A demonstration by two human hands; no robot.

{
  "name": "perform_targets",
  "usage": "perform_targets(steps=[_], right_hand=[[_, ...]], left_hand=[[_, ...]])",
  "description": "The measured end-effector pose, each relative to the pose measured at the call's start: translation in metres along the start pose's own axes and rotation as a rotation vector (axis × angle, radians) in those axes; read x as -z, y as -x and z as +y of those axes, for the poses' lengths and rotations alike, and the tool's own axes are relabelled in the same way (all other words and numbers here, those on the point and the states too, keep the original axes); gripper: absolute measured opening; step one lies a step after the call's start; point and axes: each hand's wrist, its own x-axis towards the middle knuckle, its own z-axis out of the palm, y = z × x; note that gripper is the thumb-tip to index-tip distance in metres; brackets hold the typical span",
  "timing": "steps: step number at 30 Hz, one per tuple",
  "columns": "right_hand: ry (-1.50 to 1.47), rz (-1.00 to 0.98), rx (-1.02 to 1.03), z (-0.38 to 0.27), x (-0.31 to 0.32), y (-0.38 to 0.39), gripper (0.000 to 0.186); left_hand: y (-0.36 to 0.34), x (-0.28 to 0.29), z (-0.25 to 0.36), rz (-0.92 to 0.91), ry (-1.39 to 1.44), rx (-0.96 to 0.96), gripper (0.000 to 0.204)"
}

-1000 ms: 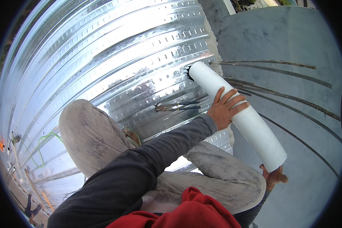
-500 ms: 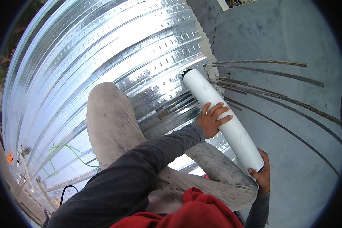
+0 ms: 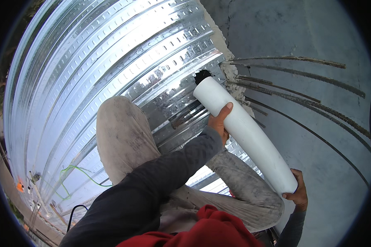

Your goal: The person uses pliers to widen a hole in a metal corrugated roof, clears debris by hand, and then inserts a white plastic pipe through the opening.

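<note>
A long white pipe (image 3: 253, 144) lies diagonally across my view. My left hand (image 3: 219, 121) grips it from the left near its upper end, thumb on top and other fingers partly hidden underneath. My right hand (image 3: 297, 189) is wrapped round its lower end. The upper end is just below a dark, jagged hole (image 3: 201, 76) cut in the corrugated metal sheet (image 3: 111, 49). Dark tools, hard to make out, lie on the sheet (image 3: 185, 117) left of the pipe. I am seated with my bent knee (image 3: 123, 131) on the sheet.
Several rebars (image 3: 317, 119) stick out from a broken concrete edge (image 3: 231, 74) over a grey surface (image 3: 317, 37) at the right. A green cord (image 3: 82, 173), a black cable (image 3: 73, 212) and an orange object (image 3: 20, 186) are at the left.
The pipe's upper end has moved down and left, uncovering more of the hole. My left hand has shifted from lying over the pipe to gripping its left side, nearer the upper end.
</note>
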Motion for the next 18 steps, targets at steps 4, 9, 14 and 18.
perform_targets(steps=[4,9,14,18], right_hand=[[0.035,-0.464,-0.090,-0.050,-0.051,-0.057,0.099],[0.161,-0.313,-0.082,-0.014,-0.218,-0.227,0.059],[0.037,0.522,-0.046,0.021,-0.384,-0.320,0.079],[-0.207,0.571,-0.139,0.020,-0.402,-0.333,0.082]], left_hand=[[0.027,-0.025,0.142,-0.065,-0.091,-0.318,0.081],[0.016,-0.034,0.316,-0.053,-0.844,-0.605,0.086],[-0.032,-0.014,0.335,0.263,-1.742,-0.840,0.111],[-0.064,0.015,0.315,0.395,-2.189,-0.470,0.110]])
